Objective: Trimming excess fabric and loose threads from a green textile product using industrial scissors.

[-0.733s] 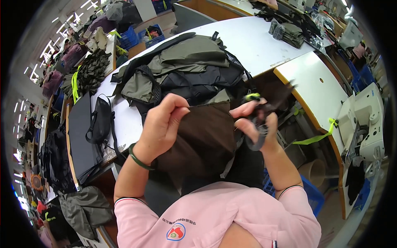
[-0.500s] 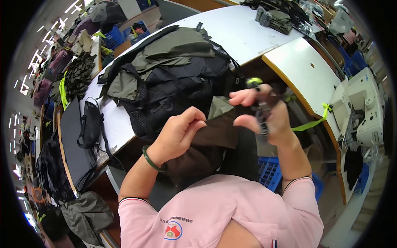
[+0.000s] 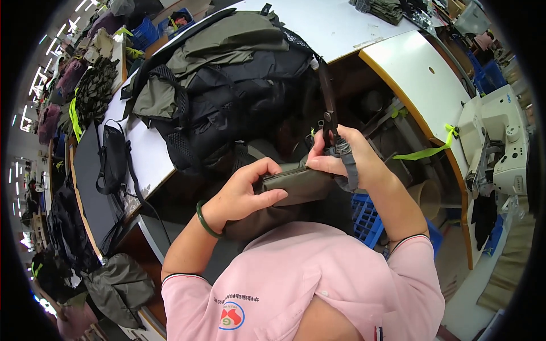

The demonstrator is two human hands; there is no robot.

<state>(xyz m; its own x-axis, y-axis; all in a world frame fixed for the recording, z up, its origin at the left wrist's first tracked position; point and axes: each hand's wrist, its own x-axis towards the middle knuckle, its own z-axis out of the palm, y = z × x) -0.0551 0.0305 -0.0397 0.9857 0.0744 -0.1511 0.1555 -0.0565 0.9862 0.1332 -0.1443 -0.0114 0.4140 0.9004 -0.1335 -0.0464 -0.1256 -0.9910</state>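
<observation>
Roughly, by label:
Left hand (image 3: pixel 242 190): closed on olive pouch (image 3: pixel 296 184), fingers over its left end.
Right hand (image 3: pixel 347 159): gripping dark scissors (image 3: pixel 330 116), blades pointing up; thumb pinches pouch's top edge.
Pouch: held at chest height, above lap, in front of bag pile (image 3: pixel 227 85).
Pile: olive and black bags on white table (image 3: pixel 347 25).
Sling bag (image 3: pixel 111 159): one, black, table's left edge.
Sewing machine (image 3: pixel 500 142): one, white, far right.
Crate (image 3: pixel 367 219): blue, under right forearm.
Strap (image 3: pixel 429 149): neon yellow, on table edge at right.
</observation>
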